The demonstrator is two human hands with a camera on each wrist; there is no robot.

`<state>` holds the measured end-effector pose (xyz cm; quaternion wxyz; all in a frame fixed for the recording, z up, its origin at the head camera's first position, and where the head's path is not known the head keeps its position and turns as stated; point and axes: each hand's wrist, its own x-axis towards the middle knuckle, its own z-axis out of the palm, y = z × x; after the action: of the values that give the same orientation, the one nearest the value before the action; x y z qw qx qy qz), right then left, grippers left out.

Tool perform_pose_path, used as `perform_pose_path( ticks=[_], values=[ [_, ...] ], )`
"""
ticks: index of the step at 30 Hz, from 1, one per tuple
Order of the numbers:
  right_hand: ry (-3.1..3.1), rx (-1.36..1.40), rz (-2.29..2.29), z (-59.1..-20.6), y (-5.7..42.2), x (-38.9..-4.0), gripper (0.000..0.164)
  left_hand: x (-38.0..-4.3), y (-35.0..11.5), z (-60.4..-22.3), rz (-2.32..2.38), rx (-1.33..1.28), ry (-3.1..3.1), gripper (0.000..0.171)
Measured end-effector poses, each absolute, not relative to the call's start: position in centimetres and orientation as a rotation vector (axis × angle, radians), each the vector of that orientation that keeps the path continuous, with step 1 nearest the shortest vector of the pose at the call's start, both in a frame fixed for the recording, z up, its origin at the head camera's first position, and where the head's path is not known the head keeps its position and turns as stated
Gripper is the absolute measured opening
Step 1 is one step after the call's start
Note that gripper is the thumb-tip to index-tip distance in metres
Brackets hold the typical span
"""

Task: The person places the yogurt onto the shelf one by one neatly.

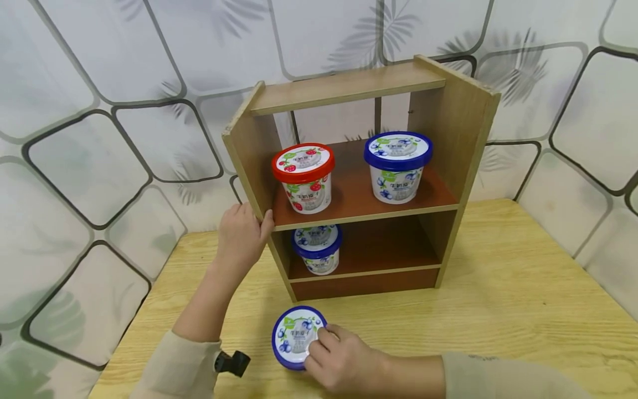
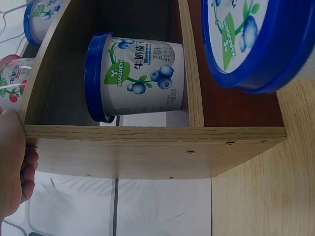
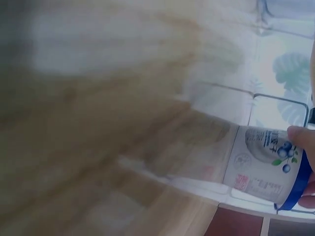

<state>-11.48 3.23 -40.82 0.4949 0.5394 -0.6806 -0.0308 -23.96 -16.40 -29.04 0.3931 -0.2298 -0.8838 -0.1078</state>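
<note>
My left hand (image 1: 244, 230) grips the left side panel of a small wooden shelf unit (image 1: 349, 219), its thumb at the panel's front edge by the middle board. In front of the unit, my right hand (image 1: 341, 357) holds a blueberry yogurt tub (image 1: 296, 335) by its blue lid. The right wrist view shows this tub's white side (image 3: 261, 167) with fingers at the lid end. On the upper shelf stand a red-lidded strawberry tub (image 1: 306, 177), left, and a blue-lidded blueberry tub (image 1: 397, 166), right. Another blueberry tub (image 1: 319, 249) stands at the lower shelf's left end.
A light wooden table (image 1: 498, 321) carries the shelf unit. Behind it hangs a pale wall covering (image 1: 319, 33) with grey outlines and leaf prints. A black wrist fitting (image 1: 232, 363) sticks out from the left sleeve (image 1: 176, 368).
</note>
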Motion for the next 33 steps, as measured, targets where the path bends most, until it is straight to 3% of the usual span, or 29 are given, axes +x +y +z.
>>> perform_pose_path(
  ticks=[22,33],
  values=[
    [-1.501,1.492,-0.071,-41.5,4.5,-13.2,0.015,-24.1,-16.4,-29.1,-0.262,-0.585,-2.251,0.030],
    [-1.475,1.525,-0.066,-42.2,4.7,-13.8,0.015,-24.4,-16.5,-29.4,-0.261,-0.590,-2.207,0.030]
  ],
)
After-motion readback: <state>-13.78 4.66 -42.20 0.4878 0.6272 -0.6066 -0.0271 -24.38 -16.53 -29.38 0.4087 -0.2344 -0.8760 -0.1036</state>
